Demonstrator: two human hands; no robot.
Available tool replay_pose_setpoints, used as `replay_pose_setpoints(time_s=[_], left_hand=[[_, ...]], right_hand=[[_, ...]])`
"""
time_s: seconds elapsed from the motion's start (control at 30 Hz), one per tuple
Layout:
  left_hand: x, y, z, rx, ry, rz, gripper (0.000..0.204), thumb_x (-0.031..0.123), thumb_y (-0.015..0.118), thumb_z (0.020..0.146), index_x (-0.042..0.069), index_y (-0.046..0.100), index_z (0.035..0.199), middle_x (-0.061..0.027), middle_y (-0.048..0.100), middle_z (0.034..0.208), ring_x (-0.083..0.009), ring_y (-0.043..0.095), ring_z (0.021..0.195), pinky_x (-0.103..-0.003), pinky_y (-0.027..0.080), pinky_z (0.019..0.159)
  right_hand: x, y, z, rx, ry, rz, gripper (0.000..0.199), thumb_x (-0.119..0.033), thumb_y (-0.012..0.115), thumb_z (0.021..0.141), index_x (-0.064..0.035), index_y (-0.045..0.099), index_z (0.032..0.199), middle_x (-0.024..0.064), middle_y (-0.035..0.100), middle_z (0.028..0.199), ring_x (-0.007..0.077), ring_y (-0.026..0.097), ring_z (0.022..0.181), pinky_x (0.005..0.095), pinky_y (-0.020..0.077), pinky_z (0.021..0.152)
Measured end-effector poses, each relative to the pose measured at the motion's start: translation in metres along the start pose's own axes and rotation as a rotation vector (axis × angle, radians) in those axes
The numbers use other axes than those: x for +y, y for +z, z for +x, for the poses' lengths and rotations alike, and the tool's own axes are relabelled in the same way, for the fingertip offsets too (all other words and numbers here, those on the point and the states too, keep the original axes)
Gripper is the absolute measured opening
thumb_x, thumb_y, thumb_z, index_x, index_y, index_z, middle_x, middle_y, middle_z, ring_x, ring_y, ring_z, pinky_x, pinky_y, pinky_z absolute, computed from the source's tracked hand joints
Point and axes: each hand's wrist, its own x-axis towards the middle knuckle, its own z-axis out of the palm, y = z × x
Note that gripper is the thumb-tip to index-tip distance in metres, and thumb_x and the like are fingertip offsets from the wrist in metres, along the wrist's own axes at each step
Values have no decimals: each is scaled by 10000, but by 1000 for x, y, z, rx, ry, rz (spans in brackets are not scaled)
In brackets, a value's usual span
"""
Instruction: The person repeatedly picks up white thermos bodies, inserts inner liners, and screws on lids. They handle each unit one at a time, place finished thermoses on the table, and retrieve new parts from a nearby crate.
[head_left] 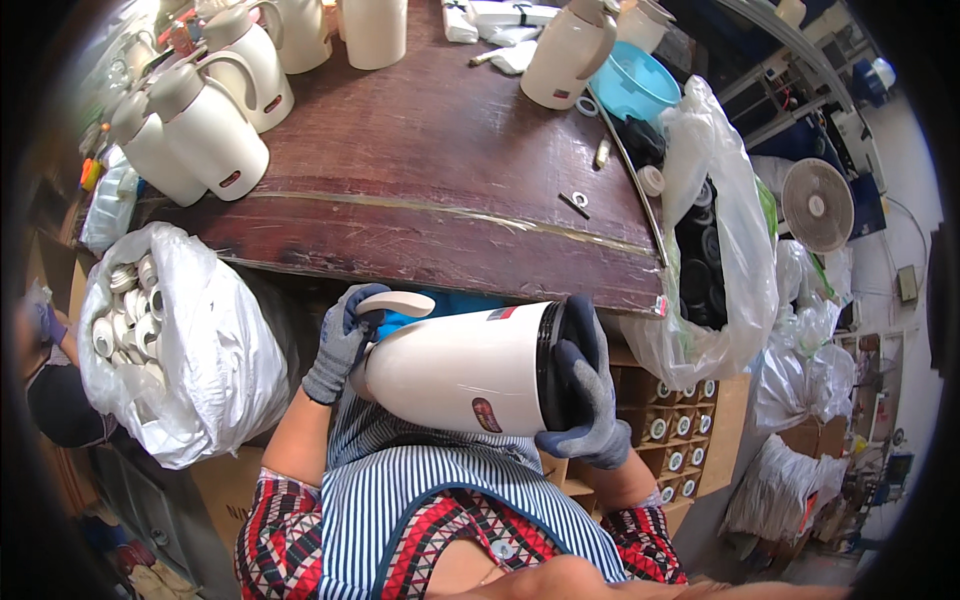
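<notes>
A cream vacuum jug point(450, 370) lies on its side in front of my body, just off the table's near edge. My left hand point(342, 345), in a grey-blue glove, is closed around the top end beside the curved handle point(397, 303). At the other end, my gloved right hand point(598, 400) grips the black base point(550, 365), thumb below and fingers spread over the bottom. The underside of the base is mostly hidden by that hand. A small dark label point(486, 415) shows on the jug's side.
Several finished-looking jugs point(215, 135) stand on the brown table point(400, 150) at far left; another jug point(565, 60) stands near a blue basin point(635, 85). Plastic bags hold white parts point(130, 325) at left and black parts point(705, 250) at right. A divided carton point(735, 415) is below right.
</notes>
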Motion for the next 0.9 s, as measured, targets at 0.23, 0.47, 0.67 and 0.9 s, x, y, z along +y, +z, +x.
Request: replay_pose_setpoints(time_s=[0.23, 0.47, 0.67, 0.9], left_hand=[[-28, -16, -14, 308, -27, 172, 359, 57, 676, 915, 31, 662, 1273, -94, 714, 1137, -168, 673, 1053, -304, 546, 917], [-52, -25, -57, 180, -389, -396, 379, 399, 683, 1017, 28, 676, 1092, -56, 703, 961, -163, 662, 926, -335, 530, 874], [-40, -37, -45, 127, -287, -225, 554, 559, 628, 1004, 12, 674, 1084, -59, 709, 951, -149, 655, 880, -321, 523, 835], [4, -64, -12, 35, -283, -404, 637, 585, 656, 976, -22, 669, 1168, -65, 724, 1014, -141, 665, 922, -323, 539, 882]], right_hand=[[18, 45, 4, 102, 81, 144, 928, -512, 871, 728, -148, 541, 1515, 282, 316, 1636, 514, 247, 1529, 628, 201, 1229], [16, 47, 17, 72, 171, 340, 1007, -532, 878, 709, -106, 499, 1538, 285, 288, 1646, 509, 241, 1533, 614, 216, 1230], [17, 35, 31, -166, -65, -16, 852, -679, 807, 731, -209, 612, 1414, 330, 334, 1607, 580, 269, 1492, 657, 240, 1192], [-14, 29, 58, -253, -335, -103, 760, -833, 679, 719, -382, 643, 1330, 274, 387, 1589, 608, 281, 1468, 778, 204, 1136]])
